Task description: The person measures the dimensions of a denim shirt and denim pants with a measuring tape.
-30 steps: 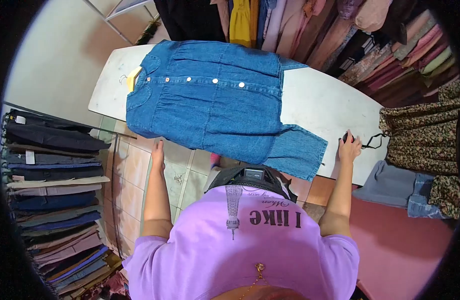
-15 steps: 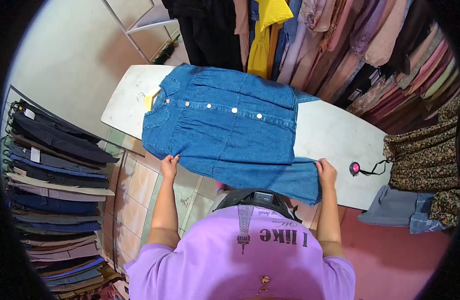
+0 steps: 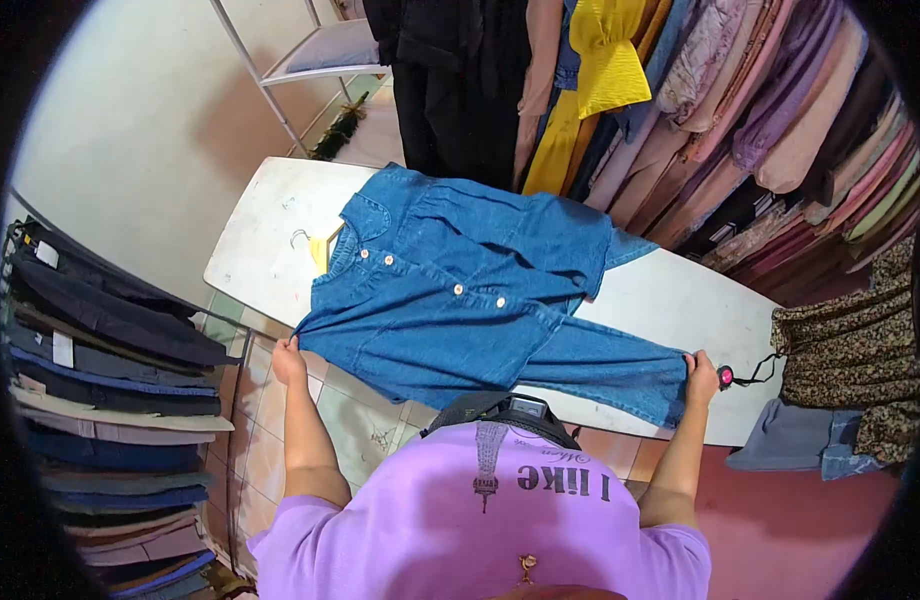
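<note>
I see the white tabletop point(image 3: 680, 300) carrying the denim dress point(image 3: 460, 300), spread out with its near edge overhanging. Left hand point(image 3: 288, 358): fingers clamped on the dress's left corner. Right hand point(image 3: 700, 372): fingers clamped on its right end, beside a pink tool point(image 3: 726, 376).

A blue denim garment point(image 3: 460, 300), matt and coarse-woven, with small pale, shiny buttons point(image 3: 458, 289), spreads over a smooth white table point(image 3: 670, 300), its top scuffed at the far left end. A yellow plastic hanger point(image 3: 322, 250) shows at the collar. At left, folded cloth trousers point(image 3: 100, 350) lie stacked, matt and dark. Glazed floor tiles point(image 3: 360, 410) shine faintly below the table's near edge.
</note>
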